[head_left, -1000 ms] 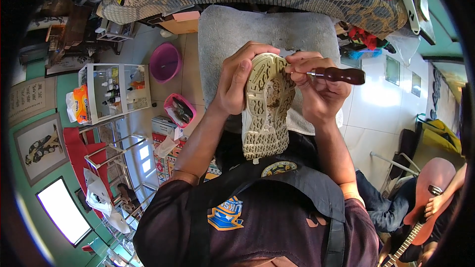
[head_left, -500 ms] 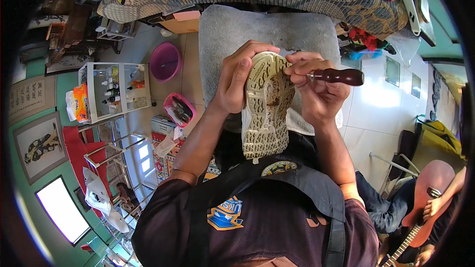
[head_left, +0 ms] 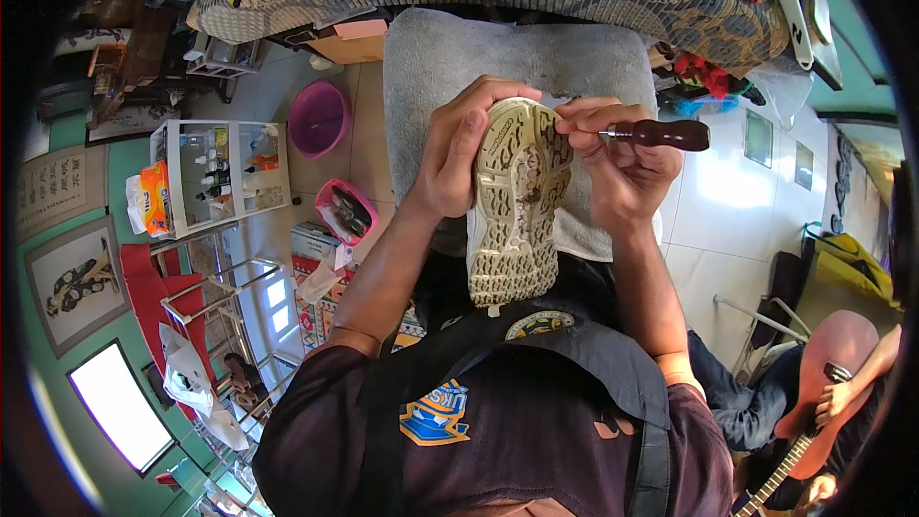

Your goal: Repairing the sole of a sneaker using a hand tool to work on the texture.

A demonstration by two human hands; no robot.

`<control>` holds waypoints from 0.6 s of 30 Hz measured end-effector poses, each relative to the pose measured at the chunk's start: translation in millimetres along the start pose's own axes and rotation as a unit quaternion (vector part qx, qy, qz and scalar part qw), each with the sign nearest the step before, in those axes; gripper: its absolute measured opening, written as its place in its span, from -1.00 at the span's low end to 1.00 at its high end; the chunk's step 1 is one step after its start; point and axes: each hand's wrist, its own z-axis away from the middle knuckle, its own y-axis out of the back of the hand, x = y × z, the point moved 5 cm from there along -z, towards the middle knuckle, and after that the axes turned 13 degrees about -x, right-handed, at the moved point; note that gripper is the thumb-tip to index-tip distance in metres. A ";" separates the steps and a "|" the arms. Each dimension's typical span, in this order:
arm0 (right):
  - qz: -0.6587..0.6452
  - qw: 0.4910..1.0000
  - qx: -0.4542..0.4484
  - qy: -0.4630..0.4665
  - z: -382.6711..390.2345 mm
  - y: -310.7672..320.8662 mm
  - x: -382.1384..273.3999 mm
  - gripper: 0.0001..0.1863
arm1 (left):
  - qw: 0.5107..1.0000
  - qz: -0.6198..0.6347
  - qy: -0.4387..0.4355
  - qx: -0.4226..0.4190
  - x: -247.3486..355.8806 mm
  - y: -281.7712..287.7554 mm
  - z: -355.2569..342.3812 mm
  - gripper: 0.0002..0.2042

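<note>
Dark-handled tool point(head_left: 662, 135) has edged slightly forward; right hand point(head_left: 627, 168) pinches it in its fingers, just right of the shoe point(head_left: 512, 220). Left hand point(head_left: 458, 155) clamps that shoe, long axis fore-and-aft.

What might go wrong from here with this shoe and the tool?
The dark-handled tool might slip: its tip is hidden at the right hand, close to the edge of the shoe, and could nick the fingers there. The left hand grips the shoe near its far end, so a sideways push might twist it.
</note>
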 end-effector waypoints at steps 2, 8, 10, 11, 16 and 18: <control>-0.002 1.000 -0.004 0.014 -0.4 -0.6 -1.2 -0.84 | 1.000 0.006 0.011 0.004 -0.7 -0.8 0.7 -0.42; 0.003 1.000 0.003 -0.020 4.8 -1.3 -0.4 -0.85 | 1.000 0.020 0.011 0.013 -4.1 -0.3 2.9 -0.42; -0.019 0.998 0.004 -0.063 9.5 -1.1 2.3 -0.86 | 1.000 0.016 0.011 0.017 -5.9 0.6 3.6 -0.41; -0.025 0.997 0.014 -0.069 10.1 1.5 3.9 -0.86 | 1.000 0.013 0.009 0.019 -6.1 0.8 4.3 -0.41; -0.021 0.999 0.020 -0.044 13.3 4.2 4.4 -0.86 | 0.999 0.019 0.024 0.018 -6.9 1.2 6.6 -0.40; -0.013 0.999 0.017 -0.045 14.6 4.6 3.8 -0.86 | 0.999 0.019 0.028 0.015 -7.2 0.8 6.5 -0.40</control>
